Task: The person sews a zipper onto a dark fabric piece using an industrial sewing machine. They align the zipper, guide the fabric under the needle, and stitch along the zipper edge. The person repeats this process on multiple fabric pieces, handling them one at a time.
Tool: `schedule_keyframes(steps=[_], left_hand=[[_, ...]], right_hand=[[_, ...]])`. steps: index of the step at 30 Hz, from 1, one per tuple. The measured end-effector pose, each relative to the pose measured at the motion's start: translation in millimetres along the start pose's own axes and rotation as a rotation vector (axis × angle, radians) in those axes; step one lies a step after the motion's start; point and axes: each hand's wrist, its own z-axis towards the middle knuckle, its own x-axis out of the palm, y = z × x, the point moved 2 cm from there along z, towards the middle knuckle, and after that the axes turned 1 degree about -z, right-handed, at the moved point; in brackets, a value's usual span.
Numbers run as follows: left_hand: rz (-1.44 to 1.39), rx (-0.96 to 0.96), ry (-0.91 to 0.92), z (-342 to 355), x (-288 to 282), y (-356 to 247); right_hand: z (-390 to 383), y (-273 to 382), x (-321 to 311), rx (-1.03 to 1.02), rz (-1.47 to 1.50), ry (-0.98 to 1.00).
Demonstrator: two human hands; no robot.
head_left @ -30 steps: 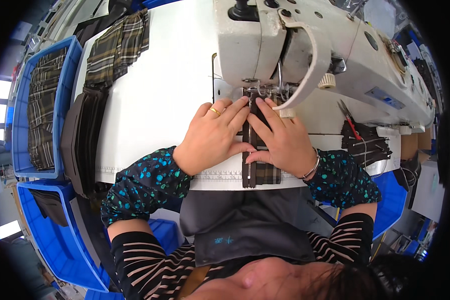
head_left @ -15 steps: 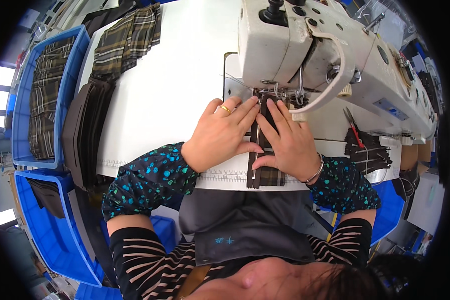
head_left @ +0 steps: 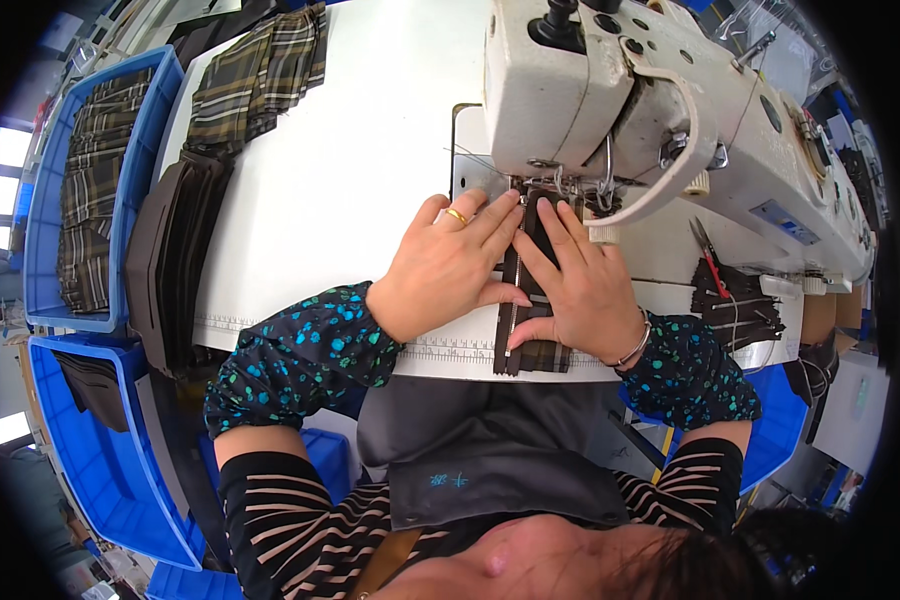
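A dark zipper (head_left: pixel 504 350) with metal teeth lies lengthwise over a strip of brown plaid cloth (head_left: pixel 547 357), running in under the needle area of a white sewing machine (head_left: pixel 540 110). My left hand (head_left: pixel 445 262), a ring on one finger, rests flat at the zipper's left side, fingertips close to the presser foot. On the other side my right hand (head_left: pixel 585 295) lies with fingers spread over the zipper and cloth, its thumb on the lower part. Both thumbs point toward each other across the teeth. The needle and presser foot are partly hidden behind the machine head.
At the left, folded plaid pieces (head_left: pixel 255 85) and a stack of dark pieces (head_left: pixel 170 265) lie on the white table (head_left: pixel 330 180). Blue bins (head_left: pixel 142 190) stand beyond its left edge. Red-handled thread snips (head_left: pixel 711 265) rest on dark zipper pieces (head_left: pixel 738 310) at the right.
The whole view has shifted very slightly. Both hands keep almost the same place on the zipper and cloth.
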Motion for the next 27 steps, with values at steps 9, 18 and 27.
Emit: schedule_keyframes(steps=[9, 18, 27], left_hand=[[0.002, -0.023, 0.002, -2.3, -0.8, -4.1], [-0.003, -0.023, 0.008, -4.3, -0.1, -4.0], [0.005, -0.029, 0.007, -3.2, -0.7, -3.8]], right_hand=[[-3.2, -3.8, -1.3, -0.051, -0.06, 0.084], [-4.4, -4.3, -3.1, -0.061, -0.048, 0.139], [-3.9, -4.1, 0.3, -0.061, 0.04, 0.07]])
